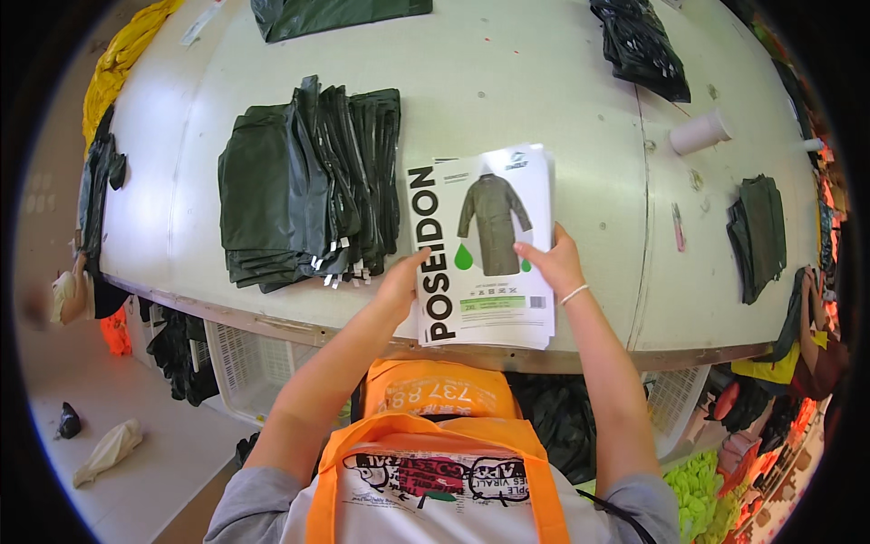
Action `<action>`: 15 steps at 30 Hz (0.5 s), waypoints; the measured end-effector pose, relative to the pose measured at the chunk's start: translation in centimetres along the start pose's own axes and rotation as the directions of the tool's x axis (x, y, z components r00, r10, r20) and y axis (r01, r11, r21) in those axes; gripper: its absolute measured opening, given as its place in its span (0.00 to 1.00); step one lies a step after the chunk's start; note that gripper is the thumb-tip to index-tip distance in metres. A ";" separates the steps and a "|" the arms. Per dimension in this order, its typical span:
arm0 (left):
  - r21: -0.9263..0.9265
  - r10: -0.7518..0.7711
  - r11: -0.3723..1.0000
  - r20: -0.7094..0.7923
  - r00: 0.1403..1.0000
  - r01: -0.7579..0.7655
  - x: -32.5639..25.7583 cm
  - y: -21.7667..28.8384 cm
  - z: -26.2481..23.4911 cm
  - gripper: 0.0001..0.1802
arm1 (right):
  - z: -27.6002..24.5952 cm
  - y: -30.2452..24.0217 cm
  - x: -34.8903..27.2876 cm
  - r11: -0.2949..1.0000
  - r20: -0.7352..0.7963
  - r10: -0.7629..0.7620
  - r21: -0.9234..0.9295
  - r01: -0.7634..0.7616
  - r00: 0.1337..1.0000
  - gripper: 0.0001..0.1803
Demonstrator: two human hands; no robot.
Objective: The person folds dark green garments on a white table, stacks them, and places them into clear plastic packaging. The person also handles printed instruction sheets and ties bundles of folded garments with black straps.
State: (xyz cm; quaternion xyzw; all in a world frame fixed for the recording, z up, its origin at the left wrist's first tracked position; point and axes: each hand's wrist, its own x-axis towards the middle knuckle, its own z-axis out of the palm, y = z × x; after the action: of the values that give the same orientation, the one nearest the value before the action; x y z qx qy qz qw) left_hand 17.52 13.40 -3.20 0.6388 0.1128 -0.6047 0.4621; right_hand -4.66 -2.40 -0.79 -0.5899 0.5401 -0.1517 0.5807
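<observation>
A stack of white printed sheets point(489, 313) stands at the table's near edge, its front showing a long dark green coat and green drops. My left hand point(403, 283) grips its left side, with the fingers partly hidden behind it. On the right side my right hand point(553, 265) holds it, thumb on the front sheet and a thin white band round the wrist. Left of the stack lies a pile of folded dark green garments point(263, 186), glossy, with small white tags sticking out along the near side.
A pale cylinder point(698, 133), a small pink tool point(678, 227) and folded dark garments point(757, 238) lie on the white table point(535, 82) to the right. A black bundle point(640, 50) sits farther back. White crates point(249, 363) stand underneath. Another person point(820, 349) is at the right edge.
</observation>
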 end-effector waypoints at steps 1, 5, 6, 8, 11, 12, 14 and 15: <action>-0.003 -0.017 1.000 0.006 1.000 0.017 0.2 0.1 -0.3 0.22 | 0.4 -0.9 -1.4 0.988 -0.050 -0.138 -0.070 0.134 0.989 0.26; 0.077 0.120 0.988 0.193 0.974 -0.137 0.7 -0.3 -4.1 0.28 | 0.6 -4.6 -7.5 0.955 -0.019 -0.296 0.005 0.296 0.955 0.27; 0.085 0.249 0.956 0.280 0.927 -0.282 0.6 -0.7 -5.2 0.32 | 0.3 -5.5 -9.0 0.956 0.015 -0.294 -0.003 0.294 0.956 0.26; -0.079 0.359 0.926 0.479 0.801 -0.369 1.3 -2.1 -8.4 0.43 | 0.1 -6.1 -10.6 0.925 0.061 -0.381 0.017 0.381 0.923 0.26; -0.294 0.284 0.944 0.499 0.819 -0.148 2.0 -4.6 -8.7 0.42 | 1.1 -6.2 -11.4 0.849 0.049 -0.524 -0.045 0.526 0.850 0.28; -0.446 0.509 0.843 0.475 0.718 -0.302 1.7 -5.7 -7.8 0.34 | 1.9 -6.7 -12.1 0.835 0.013 -0.543 -0.103 0.541 0.840 0.28; -0.440 0.440 0.878 0.581 0.684 -0.192 1.4 -5.5 -6.4 0.27 | 3.2 -8.7 -13.5 0.818 0.033 -0.550 -0.180 0.546 0.835 0.27; -0.436 0.416 0.888 0.626 0.660 -0.145 1.1 -4.4 -5.5 0.24 | 3.5 -10.6 -14.1 0.814 0.083 -0.541 -0.197 0.546 0.837 0.27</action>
State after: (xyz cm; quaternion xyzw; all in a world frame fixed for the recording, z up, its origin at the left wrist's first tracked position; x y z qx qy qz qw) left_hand 18.33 19.39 -7.02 0.2759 -0.0686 -0.6916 0.6640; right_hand -2.16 8.20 13.59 -0.7799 0.3554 -0.2455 0.4530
